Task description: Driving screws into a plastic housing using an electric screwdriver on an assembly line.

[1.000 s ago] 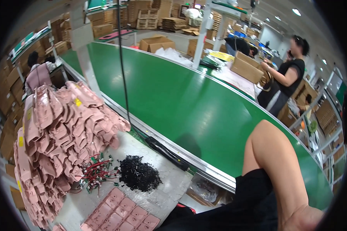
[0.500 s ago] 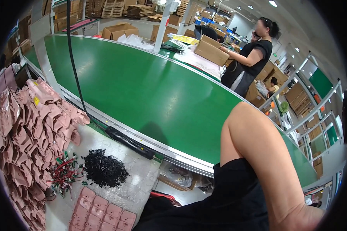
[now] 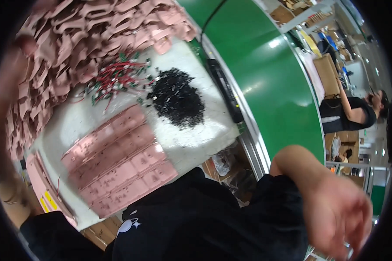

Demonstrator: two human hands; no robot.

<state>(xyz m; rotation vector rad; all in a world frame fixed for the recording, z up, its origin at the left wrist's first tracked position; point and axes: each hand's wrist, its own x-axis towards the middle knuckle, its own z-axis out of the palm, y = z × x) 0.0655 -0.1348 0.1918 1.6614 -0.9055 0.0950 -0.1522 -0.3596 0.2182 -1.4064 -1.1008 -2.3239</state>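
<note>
The person's right hand [image 3: 339, 217] hangs blurred at the picture's four o'clock, fingers loosely spread and holding nothing, raised off the bench and well apart from everything on it. The left hand [image 3: 24, 45] shows only as a blurred shape near the ten o'clock rim, over the heap of pink moulded plastic pieces [image 3: 87, 39]; whether its fingers grip one of those pieces cannot be told. On the white worktop [image 3: 196, 135] lie a mound of small black parts [image 3: 178, 102] near the centre, a tangle of red and green short wires [image 3: 117, 80] just beside it toward ten o'clock, and a flat block of pink rectangular trays [image 3: 117, 161] laid in rows, near the person's dark shirt [image 3: 196, 222]. From the right hand, the trays lie toward nine o'clock and the black mound toward ten to eleven o'clock, across the body; the block's long axis runs from about eight o'clock to two o'clock. The left hand is the nearer one to the pink heap and the wires, while the right is not close to any of them. A long black bar [image 3: 225, 89] lies along the edge of the green conveyor belt [image 3: 265, 65], and another person in a dark top [image 3: 350, 114] stands at three o'clock.
</note>
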